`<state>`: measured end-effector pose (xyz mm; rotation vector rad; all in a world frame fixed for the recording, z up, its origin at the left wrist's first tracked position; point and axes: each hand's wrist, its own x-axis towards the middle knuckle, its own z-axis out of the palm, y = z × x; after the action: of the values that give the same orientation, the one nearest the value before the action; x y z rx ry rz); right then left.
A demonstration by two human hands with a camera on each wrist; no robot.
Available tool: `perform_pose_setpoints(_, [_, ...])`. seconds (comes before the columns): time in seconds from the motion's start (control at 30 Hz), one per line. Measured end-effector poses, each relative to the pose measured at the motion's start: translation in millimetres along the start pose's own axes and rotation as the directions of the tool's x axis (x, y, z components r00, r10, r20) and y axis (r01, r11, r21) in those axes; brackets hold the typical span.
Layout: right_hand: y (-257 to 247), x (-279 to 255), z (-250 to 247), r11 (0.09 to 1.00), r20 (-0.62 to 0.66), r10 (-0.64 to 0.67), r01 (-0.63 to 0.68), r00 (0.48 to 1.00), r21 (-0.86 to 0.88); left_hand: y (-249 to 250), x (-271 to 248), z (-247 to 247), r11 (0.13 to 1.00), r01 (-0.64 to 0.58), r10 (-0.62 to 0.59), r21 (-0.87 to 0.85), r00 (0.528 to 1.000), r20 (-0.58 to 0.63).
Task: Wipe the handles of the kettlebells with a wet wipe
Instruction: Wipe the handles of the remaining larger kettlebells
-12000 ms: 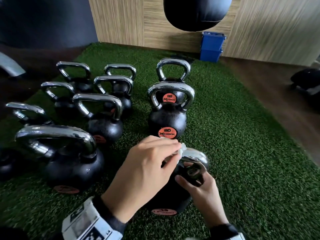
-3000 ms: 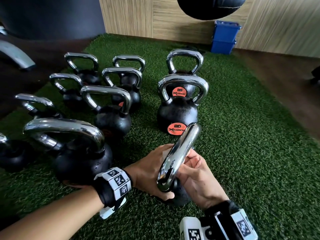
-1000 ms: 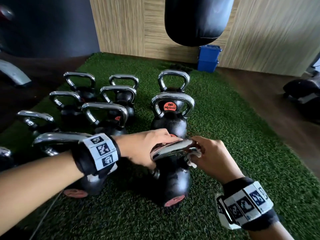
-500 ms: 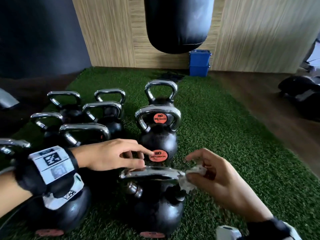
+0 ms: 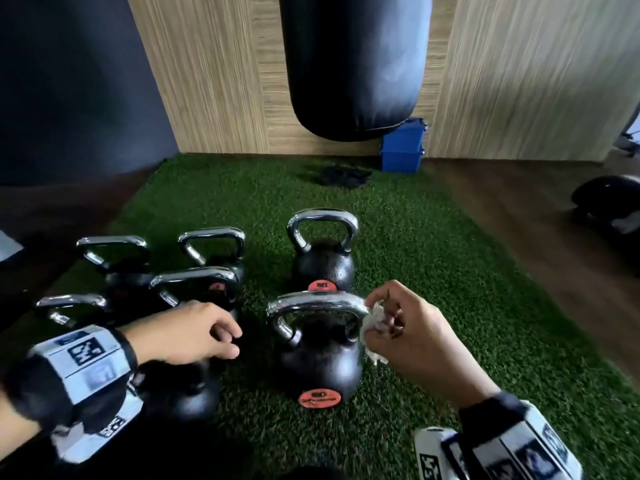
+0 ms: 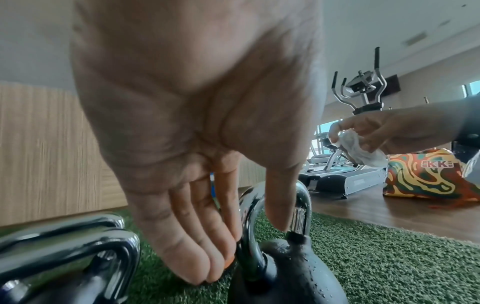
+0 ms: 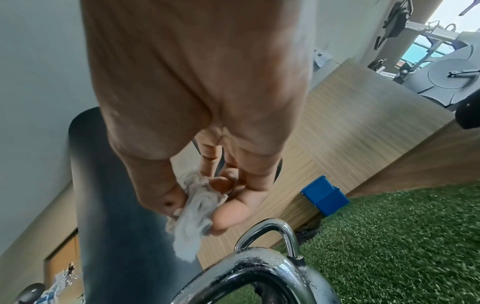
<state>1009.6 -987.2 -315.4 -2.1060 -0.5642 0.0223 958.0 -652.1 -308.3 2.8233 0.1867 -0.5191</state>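
The right hand [image 5: 412, 336] pinches a crumpled wet wipe [image 5: 375, 322] between thumb and fingers, bunched small, probably so a damp wad can be pressed onto the metal. The wipe sits just beside the right end of the chrome handle [image 5: 318, 301] of the near kettlebell [image 5: 320, 362]; from the right wrist view it hangs slightly above the handle and seems not to press on it. Droplets on that handle suggest it is already wet.

The left hand [image 5: 194, 332] holds nothing. Its fingers [image 6: 207, 242] are loosely extended and point down, close to the handle's left side, in the gap between this kettlebell and the group of kettlebells [image 5: 194, 271] on the left; whether they touch it I cannot tell. It looks ready to steady the bell.

All the kettlebells stand upright on the artificial turf [image 5: 433, 271], handles up and easy to reach. A second one [image 5: 322, 258] stands just beyond the near bell, with a punching bag [image 5: 353, 64] hanging farther back.
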Motion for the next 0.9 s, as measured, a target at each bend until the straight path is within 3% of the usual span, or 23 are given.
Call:
perform_pose_setpoints(0.17, [-10.6, 30.3, 1.0, 0.998, -0.051, 0.01, -0.013, 0.999, -0.069, -0.1, 39.6, 25.2, 0.998, 0.066, -0.063, -0.025, 0.992, 0.107])
perform_pose_setpoints(0.4, [-0.9, 71.9, 22.8, 0.977, -0.05, -0.014, 0.003, 0.999, -0.212, -0.8, 90.4, 89.4, 0.944, 0.208, -0.167, -0.255, 0.97, 0.174])
perform_pose_setpoints(0.57, [-2.8, 82.9, 44.1, 0.945, -0.027, -0.144, 0.13, 0.989, -0.301, 9.4, 107.6, 132.1, 0.831, 0.086, -0.079, -0.549, 0.996, 0.036])
perform_pose_setpoints(0.7, [-8.6, 81.0, 55.8, 0.902, 0.053, -0.181, 0.188, 0.982, -0.39, 11.7, 113.9, 150.4, 0.662, -0.053, -0.051, -0.748, 0.992, -0.115])
perform_pose_setpoints(0.8, [-11.0, 83.4, 62.9, 0.885, 0.101, -0.178, 0.204, 0.979, -0.418, 15.3, 121.3, 155.6, 0.566, -0.101, -0.069, -0.818, 0.983, -0.169])
perform_pose_setpoints(0.9, [-11.5, 82.9, 68.0, 0.872, 0.133, -0.182, 0.222, 0.974, -0.435, 24.3, 129.3, 161.7, 0.522, -0.089, -0.173, -0.848, 0.963, -0.207])
